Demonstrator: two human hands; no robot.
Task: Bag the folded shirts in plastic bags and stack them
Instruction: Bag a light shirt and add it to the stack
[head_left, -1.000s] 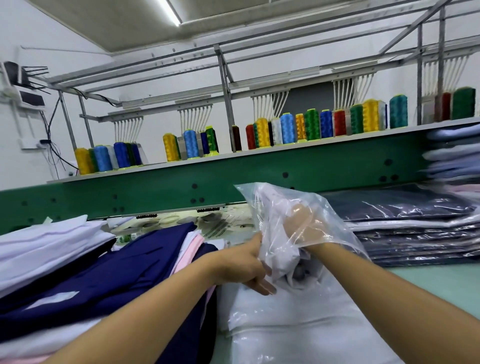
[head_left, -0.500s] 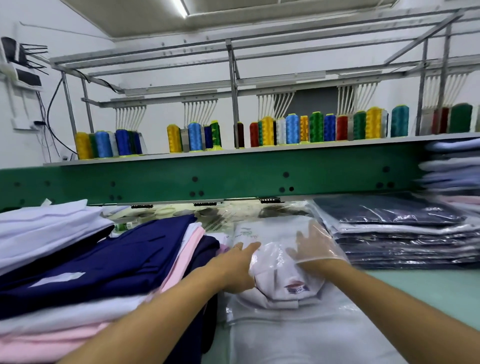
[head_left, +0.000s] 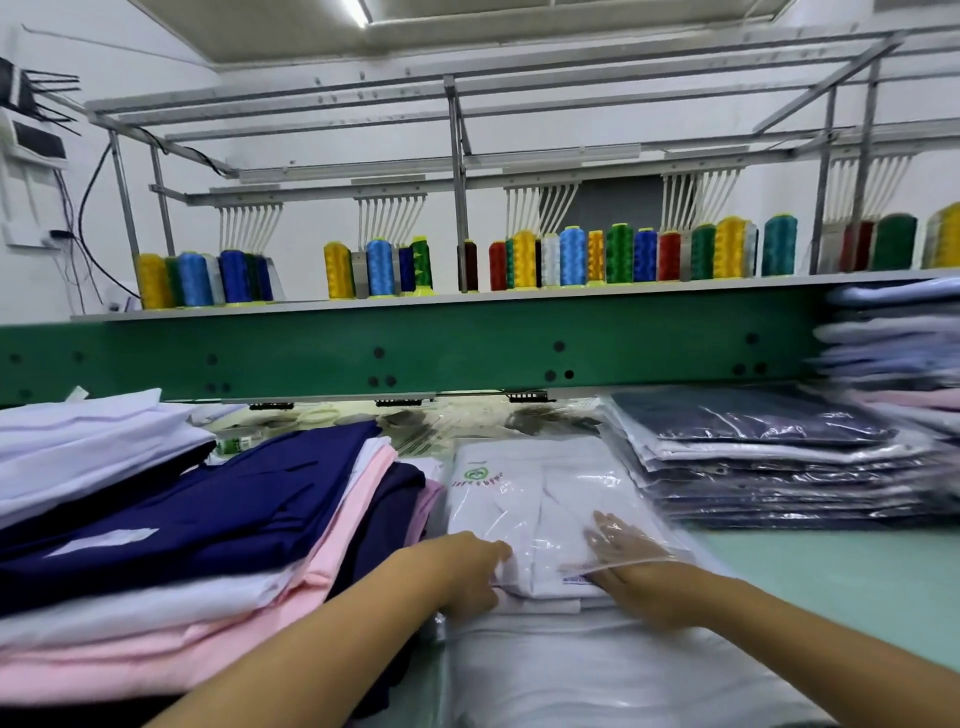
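White cloth shows through clear plastic in the middle of the desk (head_left: 831, 571). A folded white shirt (head_left: 524, 499) lies flat there, and most of it is inside a plastic bag (head_left: 618, 480). Its near end pokes out of the bag's mouth.

The right hand (head_left: 628, 558) is inside the bag, on top of the shirt. Its fingers are straight and flat, so its grip is open and holds nothing. The left hand (head_left: 462, 566) is at the near-left corner of the bag's mouth. Its fingers are curled, and its grip looks pinched on the plastic edge.

I think a few things could go wrong. The plastic may stick to the cloth, so a push could bunch up the shirt and spoil the fold. A hard pull by the left hand could rip the thin bag. When the right hand slides out, it could drag the shirt back out too. The stack of bagged shirts (head_left: 753, 467) on the right looks slippery, so one more bag put on crooked could slide off.

One second ago the bag was up in the air around the right hand. Half a second ago it was scrunched up at the shirt's near end. Now it is pulled far over the shirt and lies smooth.
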